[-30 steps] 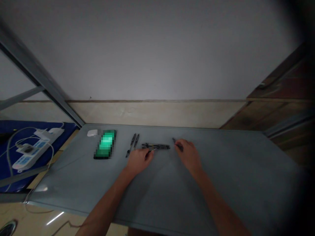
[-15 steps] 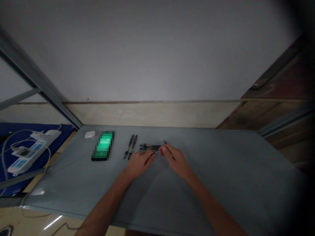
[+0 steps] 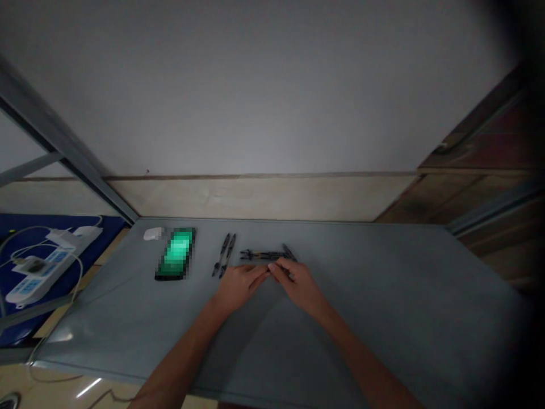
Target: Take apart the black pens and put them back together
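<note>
My left hand (image 3: 239, 284) and my right hand (image 3: 298, 284) meet over the middle of the grey table (image 3: 170, 329), their fingertips touching. Both are closed in a pinch around something small, mostly hidden by the fingers. Just beyond them lie dark pens (image 3: 259, 255) placed sideways, and a dark pen-like piece (image 3: 290, 251) slants out past my right fingers. Left of my left hand, two dark pens (image 3: 224, 255) lie side by side, pointing away from me.
On the table's left are a phone (image 3: 175, 254) with a green screen and a small white case (image 3: 154, 233). A white power strip (image 3: 53, 267) with cables rests on a blue surface further left. A metal post (image 3: 97, 190) rises at the back left corner.
My right hand has moved slightly left and down, so the fingertips now meet. The thin piece seen between the hands before is now hidden. The view has shifted slightly.
</note>
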`<state>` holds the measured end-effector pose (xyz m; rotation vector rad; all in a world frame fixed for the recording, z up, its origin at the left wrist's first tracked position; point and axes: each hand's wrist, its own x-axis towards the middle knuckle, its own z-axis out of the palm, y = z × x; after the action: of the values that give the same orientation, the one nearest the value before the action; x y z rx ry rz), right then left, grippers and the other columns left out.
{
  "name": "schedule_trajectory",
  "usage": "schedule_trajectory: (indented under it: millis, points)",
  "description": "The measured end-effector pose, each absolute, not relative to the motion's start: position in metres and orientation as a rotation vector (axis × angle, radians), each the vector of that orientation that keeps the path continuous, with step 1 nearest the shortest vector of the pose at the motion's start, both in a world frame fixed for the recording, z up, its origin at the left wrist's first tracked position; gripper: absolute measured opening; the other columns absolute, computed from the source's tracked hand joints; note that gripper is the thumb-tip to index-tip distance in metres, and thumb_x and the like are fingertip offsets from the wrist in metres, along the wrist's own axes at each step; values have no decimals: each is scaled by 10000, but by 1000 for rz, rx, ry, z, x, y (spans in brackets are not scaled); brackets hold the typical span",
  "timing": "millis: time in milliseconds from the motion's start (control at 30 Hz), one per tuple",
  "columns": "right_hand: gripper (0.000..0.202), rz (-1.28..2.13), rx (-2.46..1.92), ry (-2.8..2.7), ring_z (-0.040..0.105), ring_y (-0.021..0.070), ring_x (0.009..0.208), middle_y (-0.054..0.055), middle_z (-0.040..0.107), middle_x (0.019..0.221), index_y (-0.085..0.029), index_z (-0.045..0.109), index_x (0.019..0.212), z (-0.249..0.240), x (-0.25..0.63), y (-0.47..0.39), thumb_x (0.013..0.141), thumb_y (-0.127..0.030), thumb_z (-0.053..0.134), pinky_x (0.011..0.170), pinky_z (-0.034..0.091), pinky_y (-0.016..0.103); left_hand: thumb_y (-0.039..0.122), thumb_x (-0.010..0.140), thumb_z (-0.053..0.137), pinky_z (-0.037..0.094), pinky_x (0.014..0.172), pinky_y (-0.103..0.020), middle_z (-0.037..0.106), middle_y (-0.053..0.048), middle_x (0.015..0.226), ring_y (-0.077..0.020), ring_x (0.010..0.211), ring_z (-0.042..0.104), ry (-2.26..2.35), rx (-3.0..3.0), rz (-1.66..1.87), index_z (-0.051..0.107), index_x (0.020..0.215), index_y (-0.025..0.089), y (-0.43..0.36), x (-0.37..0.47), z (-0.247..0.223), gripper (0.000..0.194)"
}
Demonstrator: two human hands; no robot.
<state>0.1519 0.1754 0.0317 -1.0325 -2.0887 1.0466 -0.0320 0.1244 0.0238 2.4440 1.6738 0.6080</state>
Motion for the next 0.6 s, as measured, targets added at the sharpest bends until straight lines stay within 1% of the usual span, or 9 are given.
schedule_trajectory:
  millis: [100,167,267,333,433,533,600]
  points:
    - [443,1018,-1026,-2104,494,140,550,-17,503,559,-205,485,595,33,151,173,963,-441,417,534,363,256,407,1003,345,442,612,-241,689,-26,784,-150,668,639,1674,2442,603,669,1066,238,124,-32,25,371]
    - [444,1035,-1037,-2070,498,142,547,-16,501,554,-206,485,589,34,150,172,961,-438,418,530,361,256,421,1001,341,440,620,-248,688,-29,789,-156,681,636,1673,2410,620,675,1043,236,124,-32,27,384]
    - [413,1084,-1076,-1995,519,147,560,-12,526,580,-208,514,624,38,153,175,953,-445,434,528,367,251,441,998,326,432,630,-261,676,-38,758,-162,676,626,1716,2282,664,682,902,212,125,-33,28,434]
    - [391,1080,-1100,-1951,537,155,585,-3,556,614,-207,541,659,41,157,180,946,-454,442,538,376,250,449,998,305,414,612,-274,641,-38,682,-164,623,601,1801,2152,715,662,798,197,127,-34,28,481]
    - [360,1015,-1107,-1934,563,167,639,16,605,673,-205,593,714,44,166,188,936,-453,457,566,387,253,457,998,279,381,587,-283,567,-20,590,-161,560,552,1890,1958,852,620,718,191,131,-38,30,515]
    - [331,998,-1091,-1939,582,168,677,20,637,715,-206,635,766,46,172,192,924,-455,484,586,394,251,487,990,284,350,568,-273,507,3,555,-143,529,500,1859,1813,985,554,656,194,133,-42,31,520]
    - [349,1015,-1084,-1930,580,163,658,15,633,698,-205,632,750,47,173,191,925,-467,483,579,392,248,499,981,308,329,555,-265,480,14,560,-132,527,473,1819,1760,1035,516,651,196,133,-43,32,494]
